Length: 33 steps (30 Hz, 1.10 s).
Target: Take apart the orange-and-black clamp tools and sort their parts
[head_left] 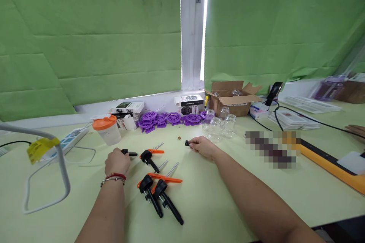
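Observation:
My left hand [116,161] is closed around a black part with a short rod [131,154] that sticks out to the right of the fingers; the rest of it is hidden by the hand. Further right, my right hand [203,146] pinches a small black piece [187,143] just above the table. Between the two forearms lie several crank-like assemblies with black handles, metal rods and orange arms: one assembly [149,159] close to my left hand, and two more, a left one [150,194] and a right one [170,201], side by side nearer to me. A tiny brass-coloured bit [179,138] lies near the right hand.
Purple spoked plastic parts [168,118] line the back, beside small printed boxes [188,102]. Clear jars [218,129] stand before an open cardboard box [234,100]. An orange-lidded cup [107,131], power strip [70,142] and grey bent tube [61,167] are left. Another person's hand [355,130] shows far right.

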Each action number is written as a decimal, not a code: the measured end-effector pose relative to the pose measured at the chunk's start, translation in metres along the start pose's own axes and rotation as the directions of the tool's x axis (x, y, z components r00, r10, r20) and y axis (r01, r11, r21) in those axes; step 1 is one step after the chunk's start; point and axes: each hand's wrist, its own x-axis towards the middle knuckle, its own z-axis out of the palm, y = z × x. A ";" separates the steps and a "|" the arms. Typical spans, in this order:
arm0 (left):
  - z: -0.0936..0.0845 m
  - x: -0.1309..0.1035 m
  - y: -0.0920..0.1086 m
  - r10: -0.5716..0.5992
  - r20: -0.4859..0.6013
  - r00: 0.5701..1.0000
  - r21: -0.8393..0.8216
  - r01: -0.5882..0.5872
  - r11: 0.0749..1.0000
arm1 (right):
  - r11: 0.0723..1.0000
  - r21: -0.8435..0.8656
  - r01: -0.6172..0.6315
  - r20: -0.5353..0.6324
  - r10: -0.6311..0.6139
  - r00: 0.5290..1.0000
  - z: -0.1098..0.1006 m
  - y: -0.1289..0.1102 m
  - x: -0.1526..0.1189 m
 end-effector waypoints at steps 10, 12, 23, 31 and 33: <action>-0.013 -0.023 0.029 0.041 -0.069 0.997 0.226 -0.024 0.974 | 0.985 0.173 0.003 0.033 -0.009 0.999 0.004 -0.009 -0.002; -0.016 -0.035 0.042 0.163 -0.161 0.973 0.115 -0.146 0.983 | 0.980 0.200 0.009 0.047 -0.019 0.999 0.005 -0.012 -0.003; 0.003 -0.115 0.137 0.266 0.770 0.580 -0.623 0.774 0.117 | 0.953 0.198 0.231 0.046 -0.244 0.969 0.025 -0.045 -0.033; 0.016 -0.111 0.138 0.354 0.764 0.539 -0.541 0.835 -0.103 | 0.925 0.023 0.380 0.046 -0.380 0.924 0.041 -0.040 -0.037; 0.018 -0.109 0.134 0.342 0.774 0.532 -0.531 0.841 -0.108 | 0.910 0.027 0.414 0.019 -0.414 0.910 0.041 -0.042 -0.039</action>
